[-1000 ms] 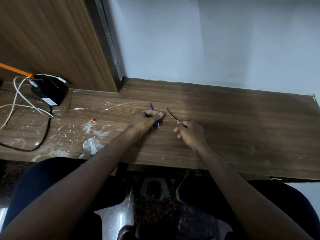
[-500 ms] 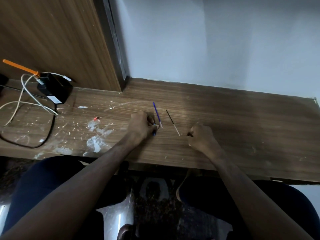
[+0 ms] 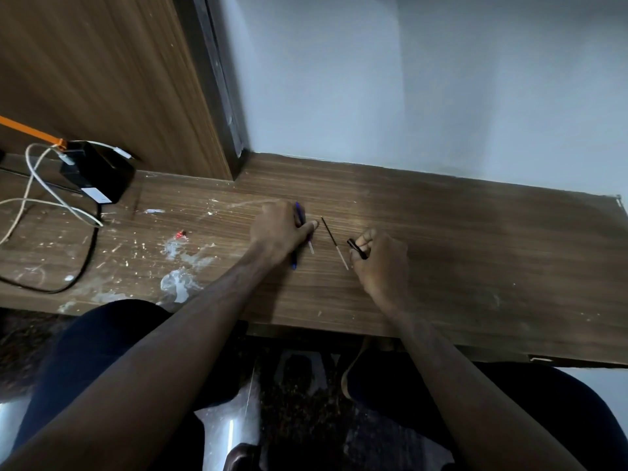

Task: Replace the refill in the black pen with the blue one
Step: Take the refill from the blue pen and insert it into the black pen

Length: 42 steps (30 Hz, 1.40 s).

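Observation:
A thin black refill (image 3: 334,243) lies loose on the wooden desk (image 3: 475,239) between my hands. My left hand (image 3: 280,232) is curled over the blue refill (image 3: 299,210), thumb pressed along it. Its pale tip (image 3: 311,248) pokes out below the thumb. A second blue end (image 3: 294,265) shows under the heel of that hand; I cannot tell what it belongs to. My right hand (image 3: 382,263) is closed on a short black pen piece (image 3: 356,249), just right of the black refill's lower end.
A black adapter box (image 3: 98,176) with white and black cables (image 3: 40,198) sits at the far left. White paint splatter (image 3: 178,283) and a small red bit (image 3: 180,235) mark the desk left of my hands. A wooden panel and a wall bound the back.
My right hand let go of the black refill, which now lies on the desk, and closed on a black pen piece. My left hand shifted over the blue refill.

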Available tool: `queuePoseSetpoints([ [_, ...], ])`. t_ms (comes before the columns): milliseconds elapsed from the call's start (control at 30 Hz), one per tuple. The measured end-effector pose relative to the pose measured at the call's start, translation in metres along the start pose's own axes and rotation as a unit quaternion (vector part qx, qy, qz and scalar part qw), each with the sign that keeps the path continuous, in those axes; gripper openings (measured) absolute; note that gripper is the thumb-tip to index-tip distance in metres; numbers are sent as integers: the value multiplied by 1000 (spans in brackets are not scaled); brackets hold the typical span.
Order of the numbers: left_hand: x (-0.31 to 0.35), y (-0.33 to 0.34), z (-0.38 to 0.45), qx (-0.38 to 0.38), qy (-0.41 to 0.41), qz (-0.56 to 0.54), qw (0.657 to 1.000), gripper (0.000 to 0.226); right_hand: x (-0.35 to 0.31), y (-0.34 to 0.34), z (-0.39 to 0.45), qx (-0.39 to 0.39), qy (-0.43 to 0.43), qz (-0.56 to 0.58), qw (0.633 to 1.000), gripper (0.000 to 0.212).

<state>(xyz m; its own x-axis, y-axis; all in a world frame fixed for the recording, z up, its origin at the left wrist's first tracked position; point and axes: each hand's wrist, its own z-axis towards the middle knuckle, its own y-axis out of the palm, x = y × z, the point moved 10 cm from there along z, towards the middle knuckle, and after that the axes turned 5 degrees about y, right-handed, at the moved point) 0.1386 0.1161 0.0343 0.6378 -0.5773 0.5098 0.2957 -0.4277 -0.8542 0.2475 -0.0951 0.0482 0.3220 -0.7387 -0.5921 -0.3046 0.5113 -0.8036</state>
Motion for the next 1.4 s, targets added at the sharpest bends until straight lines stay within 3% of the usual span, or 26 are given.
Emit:
queuePoseSetpoints([
  [200, 6, 5, 6, -9, -12, 31, 999, 42, 10, 1, 0, -14, 25, -13, 999, 13],
  [333, 17, 10, 4, -38, 13, 36, 999, 14, 9, 2, 0, -28, 17, -14, 999, 12],
  [500, 18, 4, 4, -26, 25, 21, 999, 20, 6, 2, 0, -43, 19, -12, 999, 11],
  [667, -7, -21, 18, 7, -58, -76, 995, 48, -11, 6, 3, -70, -5, 24, 997, 8],
  [733, -15, -15, 20, -19, -104, -222, 969, 38, -19, 12, 2, -95, -16, 60, 994, 11],
  [833, -12, 2, 14, -76, -132, -435, 887, 28, -28, 18, -3, -118, -22, 92, 989, 13],
  [967, -9, -6, 9, -45, -138, -519, 842, 10, -32, 17, -7, -140, 9, 163, 977, 16],
  [1100, -5, -31, 4, 11, -95, -530, 842, 2, -42, 10, -9, -145, -4, 196, 970, 20],
  [1400, 0, -34, 3, 41, -57, -527, 847, 8, -48, 10, -13, -143, 2, 205, 968, 17],
])
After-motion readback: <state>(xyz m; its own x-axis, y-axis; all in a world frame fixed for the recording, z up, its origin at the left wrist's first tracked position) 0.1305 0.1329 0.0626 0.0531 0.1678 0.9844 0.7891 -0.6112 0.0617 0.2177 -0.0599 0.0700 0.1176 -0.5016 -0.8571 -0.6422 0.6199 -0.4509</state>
